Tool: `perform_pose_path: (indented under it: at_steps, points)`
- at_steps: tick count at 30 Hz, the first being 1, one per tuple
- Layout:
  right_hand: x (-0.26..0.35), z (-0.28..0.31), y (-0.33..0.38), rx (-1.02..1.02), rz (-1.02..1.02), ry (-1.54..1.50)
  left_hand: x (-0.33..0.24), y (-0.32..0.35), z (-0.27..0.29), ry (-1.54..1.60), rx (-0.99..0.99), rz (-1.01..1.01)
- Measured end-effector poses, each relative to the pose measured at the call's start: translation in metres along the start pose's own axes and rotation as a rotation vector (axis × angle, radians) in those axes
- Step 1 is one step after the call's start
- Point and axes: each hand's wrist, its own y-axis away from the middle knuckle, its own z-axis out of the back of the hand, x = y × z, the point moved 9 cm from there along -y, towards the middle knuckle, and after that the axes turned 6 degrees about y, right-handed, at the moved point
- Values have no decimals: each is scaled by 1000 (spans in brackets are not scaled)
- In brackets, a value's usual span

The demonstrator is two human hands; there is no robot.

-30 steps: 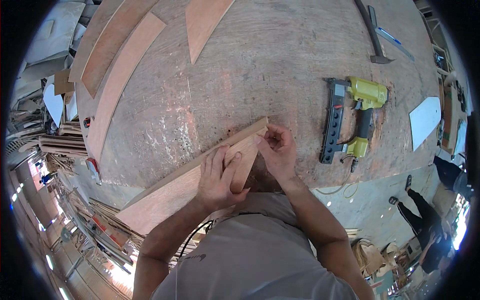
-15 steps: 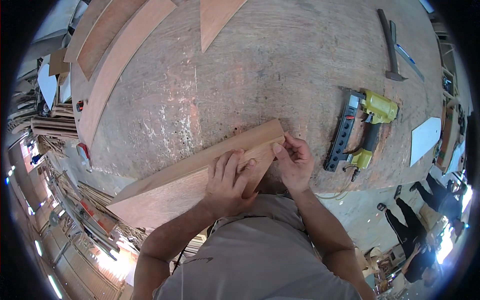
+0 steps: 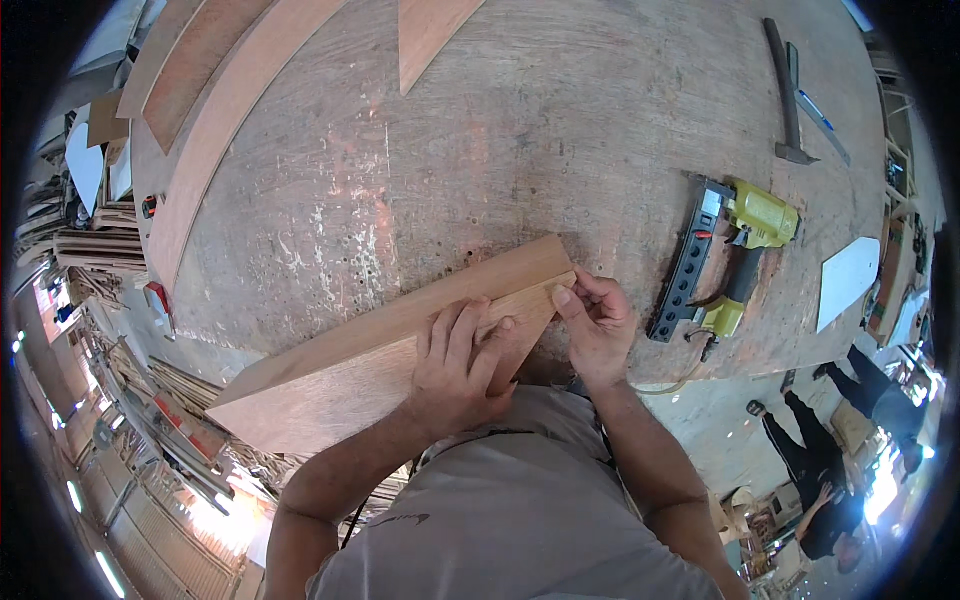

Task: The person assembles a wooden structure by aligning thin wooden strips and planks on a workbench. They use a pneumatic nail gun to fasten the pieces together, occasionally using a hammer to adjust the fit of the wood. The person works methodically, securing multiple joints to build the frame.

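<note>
A long wooden workpiece (image 3: 330,385), with two board faces meeting along an edge, lies slantwise at the table's near edge against my body. My left hand (image 3: 462,355) is wrapped over its near face, fingers bent and thumb toward the right end. At that right end lies a narrow wood strip (image 3: 532,303). My right hand (image 3: 597,325) pinches the strip's tip and the workpiece's corner between thumb and fingers. Whether anything small sits in that pinch is hidden. Right of this hand, a yellow and black nail gun (image 3: 735,255) rests on its side.
The worn wooden table (image 3: 560,130) carries a hammer (image 3: 788,100) and a blue-marked metal tool (image 3: 822,120) at far right. Curved plywood pieces (image 3: 235,120) lie at far left, a pointed plywood piece (image 3: 428,40) at the back. Two people (image 3: 820,460) are beyond the right edge.
The workpiece's right end and my right hand have shifted very slightly to the right. Both hands keep their hold. The view has tilted a little.
</note>
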Motion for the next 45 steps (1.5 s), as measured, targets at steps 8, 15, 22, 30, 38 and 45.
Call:
perform_pose_path:
  at_steps: [8, 15, 22, 30, 38, 45]
  points:
    - [1, 0, -2, 8, -18, -22, 2, 1, -2, 17, -17, 5]
    - [5, 0, -4, 31, 45, 8, 2, -2, -2, 27, -11, 25]
    - [4, -2, -6, 48, 20, -13, 3, -2, -3, 17, -13, 32]
    - [-3, -3, -5, -11, -4, -45, 5, -5, -2, 17, 14, 53]
    - [4, -4, 0, -36, 51, 73, -6, -5, -5, -49, -59, 16]
    - [-3, 3, -1, -99, -116, 198, -8, -3, -5, -76, -51, -6]
